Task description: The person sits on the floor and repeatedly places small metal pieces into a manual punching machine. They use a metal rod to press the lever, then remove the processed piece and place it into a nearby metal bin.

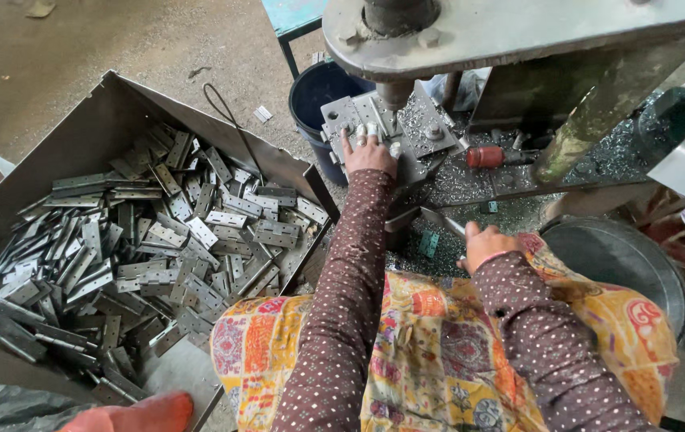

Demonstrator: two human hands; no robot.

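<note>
My left hand (pixel 369 150) reaches forward onto the press bed (pixel 422 120), its taped fingertips pressing a small metal piece under the ram (pixel 395 94). It is flat on the part, fingers together. My right hand (pixel 486 244) rests near my lap, closed around a thin metal lever or rod (pixel 445 221) that slants up to the left. Both arms wear brown dotted sleeves over a patterned yellow cloth (pixel 438 344).
A large metal tray (pixel 78 136) on the left holds several loose steel hinges (pixel 158 240). A dark blue bucket (pixel 318 96) stands behind the press. A round metal basin (pixel 622 256) sits at the right. Metal shavings cover the machine base (pixel 478 184).
</note>
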